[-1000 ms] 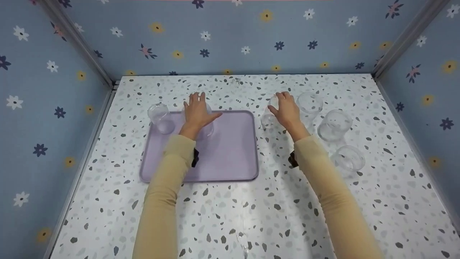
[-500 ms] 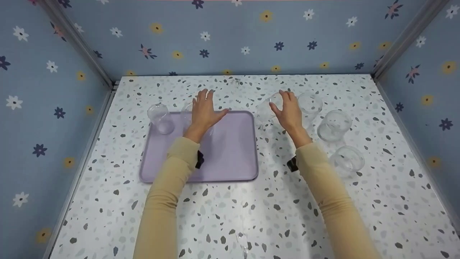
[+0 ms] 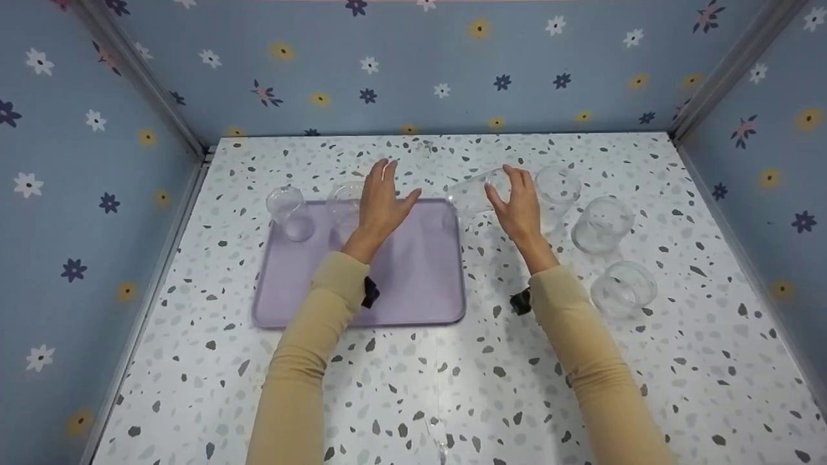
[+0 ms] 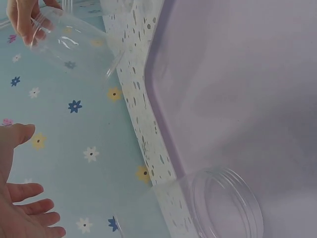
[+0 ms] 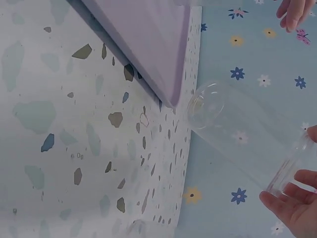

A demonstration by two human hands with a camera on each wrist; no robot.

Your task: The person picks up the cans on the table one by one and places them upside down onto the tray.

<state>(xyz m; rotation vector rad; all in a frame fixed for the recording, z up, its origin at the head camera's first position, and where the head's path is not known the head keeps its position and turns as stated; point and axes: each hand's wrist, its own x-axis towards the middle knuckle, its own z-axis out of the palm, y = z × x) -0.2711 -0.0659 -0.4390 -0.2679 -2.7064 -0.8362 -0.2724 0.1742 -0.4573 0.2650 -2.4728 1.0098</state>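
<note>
My right hand (image 3: 520, 206) grips a clear cup (image 3: 475, 192) by its rim end; the cup is tilted, its base towards the lilac tray (image 3: 413, 290). In the right wrist view the fingers (image 5: 290, 201) hold the rim of this cup (image 5: 242, 134). My left hand (image 3: 382, 203), fingers spread and holding nothing, is above the tray beside a clear cup (image 3: 344, 200) at its back edge. The left wrist view shows that cup (image 4: 228, 203) below the empty left hand (image 4: 25, 198). Another clear cup (image 3: 286, 210) stands at the tray's back left corner.
Right of my right hand are three clear cups: one at the back (image 3: 559, 187), one in the middle (image 3: 602, 225) and one nearer the front (image 3: 625, 287). Flowered blue walls (image 3: 413, 64) enclose the speckled table (image 3: 413, 387) at the back and sides.
My right hand has lifted and tilted the cup, its base swinging left to the tray's back right corner. My left hand has moved right, away from the cup at the tray's back edge.
</note>
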